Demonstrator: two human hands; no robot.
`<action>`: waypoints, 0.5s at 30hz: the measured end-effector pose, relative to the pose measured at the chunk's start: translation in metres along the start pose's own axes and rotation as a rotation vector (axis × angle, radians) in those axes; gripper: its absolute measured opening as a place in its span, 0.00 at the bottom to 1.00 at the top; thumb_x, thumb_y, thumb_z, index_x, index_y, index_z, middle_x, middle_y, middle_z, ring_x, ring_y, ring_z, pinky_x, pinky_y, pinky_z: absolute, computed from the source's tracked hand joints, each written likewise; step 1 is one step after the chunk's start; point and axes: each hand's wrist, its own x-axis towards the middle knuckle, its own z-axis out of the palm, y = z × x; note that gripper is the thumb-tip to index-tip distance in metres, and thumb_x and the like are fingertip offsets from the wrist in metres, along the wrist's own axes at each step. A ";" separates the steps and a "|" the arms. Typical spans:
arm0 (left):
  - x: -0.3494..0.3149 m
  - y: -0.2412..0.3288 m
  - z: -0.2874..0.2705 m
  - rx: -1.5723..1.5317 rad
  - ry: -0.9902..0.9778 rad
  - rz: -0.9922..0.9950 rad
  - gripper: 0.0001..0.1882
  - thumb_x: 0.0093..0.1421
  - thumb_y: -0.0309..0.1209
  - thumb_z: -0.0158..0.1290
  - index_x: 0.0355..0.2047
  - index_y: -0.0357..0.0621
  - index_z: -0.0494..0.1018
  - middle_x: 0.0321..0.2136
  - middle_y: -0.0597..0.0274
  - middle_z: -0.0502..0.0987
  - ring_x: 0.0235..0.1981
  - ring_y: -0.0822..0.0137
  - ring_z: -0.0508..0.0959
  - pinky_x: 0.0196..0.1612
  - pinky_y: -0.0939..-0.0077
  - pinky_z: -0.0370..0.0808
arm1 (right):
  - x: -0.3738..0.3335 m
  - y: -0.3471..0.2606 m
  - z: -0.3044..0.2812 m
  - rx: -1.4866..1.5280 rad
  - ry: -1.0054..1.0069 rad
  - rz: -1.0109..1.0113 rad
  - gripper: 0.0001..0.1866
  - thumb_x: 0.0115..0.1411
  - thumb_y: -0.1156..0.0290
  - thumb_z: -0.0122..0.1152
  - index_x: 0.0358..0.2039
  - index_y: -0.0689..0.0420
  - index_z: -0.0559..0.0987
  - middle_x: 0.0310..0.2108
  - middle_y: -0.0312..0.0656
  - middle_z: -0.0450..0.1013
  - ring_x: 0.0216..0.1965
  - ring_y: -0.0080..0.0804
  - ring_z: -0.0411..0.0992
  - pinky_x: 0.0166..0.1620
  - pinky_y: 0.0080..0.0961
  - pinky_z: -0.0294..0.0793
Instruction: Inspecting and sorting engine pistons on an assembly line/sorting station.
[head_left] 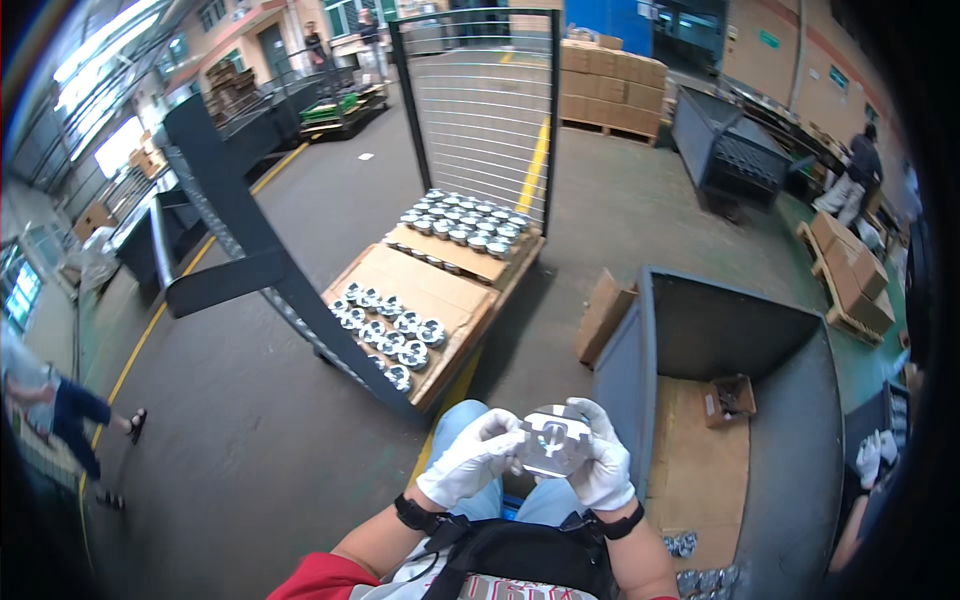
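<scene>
A shiny metal piston (553,447) is held up over my lap, its underside with a slot and opening facing me. My right hand (604,465), in a white glove, grips its right edge. At its left edge the gloved fingers of my left hand (472,462) are pinched together against the metal. More pistons (385,332) stand in rows on the near cardboard sheet (420,290) of a cart ahead of me. Another packed layer of pistons (465,222) sits farther back on the cart. Several more pistons (705,580) lie in the bin at my right.
The cart has a wire-mesh end (480,120) and a dark upright frame (250,230) at its near left. A grey metal bin (740,300) holds a small open carton (729,401). A person (60,400) walks at the left; a co-worker's gloved hand (876,455) shows at far right.
</scene>
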 end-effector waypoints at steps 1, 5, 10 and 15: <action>0.001 -0.001 0.001 0.031 0.021 0.007 0.10 0.65 0.30 0.58 0.42 0.44 0.69 0.37 0.63 0.75 0.32 0.70 0.80 0.34 0.75 0.80 | 0.000 -0.001 0.003 0.012 -0.010 0.011 0.25 0.61 0.83 0.48 0.60 0.58 0.69 0.58 0.56 0.70 0.60 0.47 0.70 0.62 0.42 0.71; 0.002 -0.001 0.012 0.096 -0.001 -0.035 0.10 0.67 0.34 0.57 0.41 0.45 0.69 0.36 0.64 0.75 0.30 0.72 0.78 0.35 0.77 0.78 | -0.006 0.003 0.000 -0.119 0.028 -0.106 0.23 0.64 0.70 0.54 0.60 0.56 0.68 0.57 0.57 0.71 0.57 0.52 0.71 0.60 0.47 0.73; 0.004 -0.012 0.016 0.019 -0.087 -0.006 0.09 0.68 0.35 0.56 0.42 0.48 0.69 0.32 0.67 0.76 0.31 0.76 0.76 0.33 0.82 0.74 | -0.007 0.010 -0.024 -0.255 0.103 -0.191 0.24 0.63 0.72 0.48 0.61 0.56 0.67 0.55 0.52 0.72 0.55 0.49 0.74 0.56 0.45 0.78; 0.003 -0.019 0.016 0.004 -0.067 0.029 0.10 0.67 0.36 0.56 0.43 0.48 0.70 0.32 0.66 0.76 0.31 0.75 0.76 0.34 0.82 0.75 | -0.008 0.004 -0.015 -0.255 0.132 -0.169 0.27 0.66 0.66 0.50 0.65 0.58 0.64 0.55 0.52 0.72 0.53 0.45 0.75 0.55 0.43 0.79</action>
